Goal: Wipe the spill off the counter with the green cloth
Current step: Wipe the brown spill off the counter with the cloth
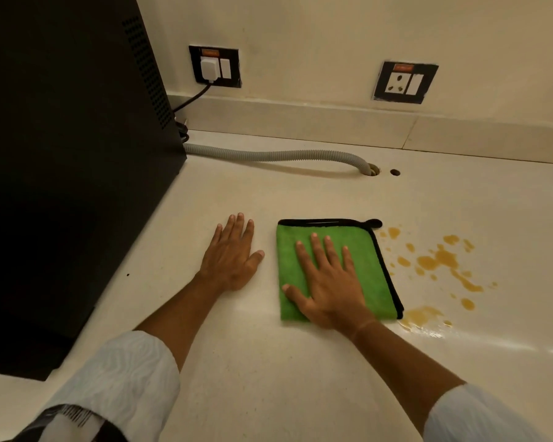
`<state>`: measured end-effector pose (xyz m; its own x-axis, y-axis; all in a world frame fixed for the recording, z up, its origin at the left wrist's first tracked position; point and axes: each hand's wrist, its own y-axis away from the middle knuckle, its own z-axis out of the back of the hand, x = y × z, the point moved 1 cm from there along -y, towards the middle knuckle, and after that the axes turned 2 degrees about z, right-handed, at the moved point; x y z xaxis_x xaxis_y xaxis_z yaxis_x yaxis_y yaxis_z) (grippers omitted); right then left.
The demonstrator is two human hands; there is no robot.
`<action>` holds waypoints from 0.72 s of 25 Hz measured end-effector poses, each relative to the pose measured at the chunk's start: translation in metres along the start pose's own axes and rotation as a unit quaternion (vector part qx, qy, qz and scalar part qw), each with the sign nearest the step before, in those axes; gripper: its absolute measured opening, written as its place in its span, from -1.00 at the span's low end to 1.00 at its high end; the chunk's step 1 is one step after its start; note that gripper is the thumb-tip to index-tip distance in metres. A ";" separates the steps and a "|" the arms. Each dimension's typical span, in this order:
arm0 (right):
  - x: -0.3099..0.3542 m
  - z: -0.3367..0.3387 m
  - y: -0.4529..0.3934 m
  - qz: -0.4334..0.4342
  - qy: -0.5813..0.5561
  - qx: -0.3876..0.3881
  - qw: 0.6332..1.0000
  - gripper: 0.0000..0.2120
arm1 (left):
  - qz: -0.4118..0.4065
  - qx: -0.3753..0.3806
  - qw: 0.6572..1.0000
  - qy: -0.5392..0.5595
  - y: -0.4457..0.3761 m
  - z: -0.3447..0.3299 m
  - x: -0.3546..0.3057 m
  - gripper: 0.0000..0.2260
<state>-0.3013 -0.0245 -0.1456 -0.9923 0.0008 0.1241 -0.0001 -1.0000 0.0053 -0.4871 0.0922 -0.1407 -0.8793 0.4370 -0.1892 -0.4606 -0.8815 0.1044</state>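
Note:
A folded green cloth (369, 260) with a black hem lies flat on the cream counter (268, 371). My right hand (328, 282) rests palm-down on the cloth, fingers spread, pressing rather than gripping. My left hand (232, 253) lies flat on the bare counter just left of the cloth, holding nothing. An orange-brown spill (438, 260) of drops and a streak spreads right of the cloth, with a wet puddle (422, 315) touching the cloth's near right corner.
A tall black appliance (71, 154) stands at the left. A grey corrugated hose (275, 154) runs from it along the back into a counter hole (372, 170); a second small hole (395, 171) is beside it. Two wall sockets (214, 67) (404, 82) sit above the backsplash.

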 end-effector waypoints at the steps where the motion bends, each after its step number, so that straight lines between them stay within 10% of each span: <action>1: -0.006 0.001 0.001 -0.031 -0.004 0.001 1.000 -0.14 | 0.005 -0.002 1.000 0.002 -0.001 -0.001 -0.003 -0.35; 6: -0.024 0.007 -0.039 -0.145 -0.015 -0.008 0.989 -0.10 | 0.010 -0.010 1.000 -0.002 -0.010 -0.009 -0.014 -0.32; 18: -0.022 0.001 0.014 -0.046 -0.004 -0.017 0.999 -0.20 | -0.021 -0.003 1.000 0.011 -0.011 -0.003 -0.026 -0.34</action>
<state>-0.2792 -0.0390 -0.1477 -0.9867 0.0933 0.1330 -0.0962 -0.9952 -0.0155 -0.4593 0.0904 -0.1396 -0.8568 0.4692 -0.2137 -0.4956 -0.8638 0.0903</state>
